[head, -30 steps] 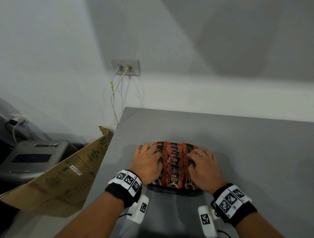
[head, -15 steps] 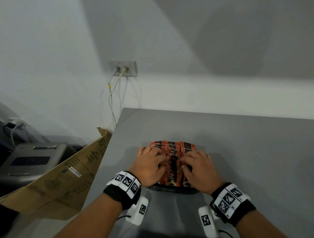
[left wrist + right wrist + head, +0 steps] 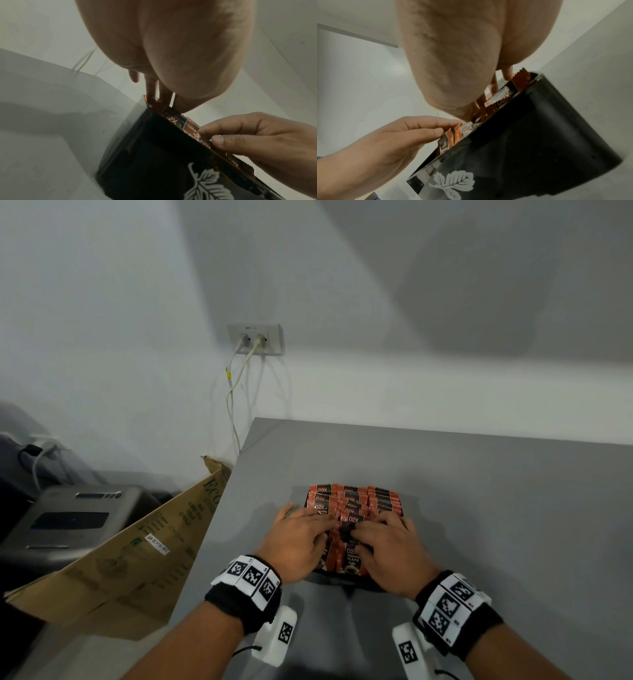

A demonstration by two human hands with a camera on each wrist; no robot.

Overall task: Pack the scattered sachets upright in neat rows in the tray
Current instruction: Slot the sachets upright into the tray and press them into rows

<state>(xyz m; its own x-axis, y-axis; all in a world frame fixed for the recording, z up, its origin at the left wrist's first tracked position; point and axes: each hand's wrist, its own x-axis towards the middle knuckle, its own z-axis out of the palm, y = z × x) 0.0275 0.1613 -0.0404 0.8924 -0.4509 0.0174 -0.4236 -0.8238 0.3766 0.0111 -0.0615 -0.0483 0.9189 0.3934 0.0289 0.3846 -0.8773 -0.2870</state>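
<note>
head view above, wrist views beneath tray point(image 3: 154, 162)

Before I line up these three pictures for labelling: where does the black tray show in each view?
Head: the black tray sits low in the centre, mostly hidden by sachets and both hands.
Left wrist: the black tray fills the lower middle, running to the lower right.
Right wrist: the black tray fills the lower right.
Shared landmark: the white leaf print on its wall, both wrist views only.
</note>
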